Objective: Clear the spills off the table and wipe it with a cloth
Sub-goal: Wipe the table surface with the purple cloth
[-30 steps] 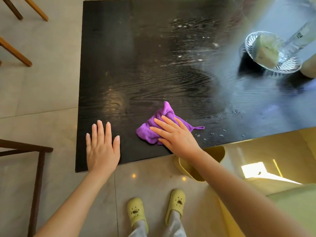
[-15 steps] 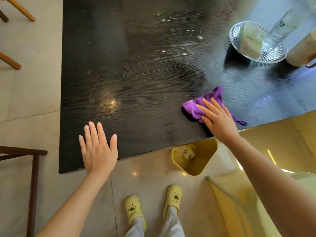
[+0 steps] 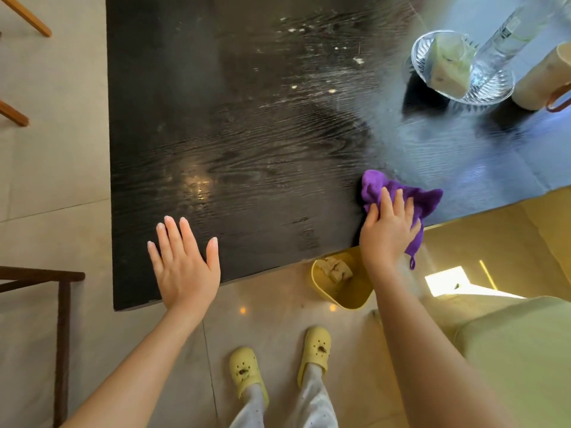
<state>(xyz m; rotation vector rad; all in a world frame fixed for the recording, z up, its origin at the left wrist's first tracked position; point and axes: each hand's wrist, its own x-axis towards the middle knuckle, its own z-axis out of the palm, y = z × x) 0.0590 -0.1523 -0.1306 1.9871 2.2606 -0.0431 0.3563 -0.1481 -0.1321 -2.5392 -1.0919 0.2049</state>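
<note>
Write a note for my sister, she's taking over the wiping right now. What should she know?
Left hand: flat and open at the near edge of the black table, holding nothing.
Right hand: pressing the purple cloth down at the near edge, above the yellow bin on the floor.
Done: the near part looks free of crumbs; scraps lie in the bin.
Left: white crumbs dot the far middle, beside the glass dish. Wipe there next.

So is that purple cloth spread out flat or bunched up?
Bunched up. The purple cloth sits crumpled in folds under the right hand at the near edge of the black table, one corner hanging over the edge.
</note>
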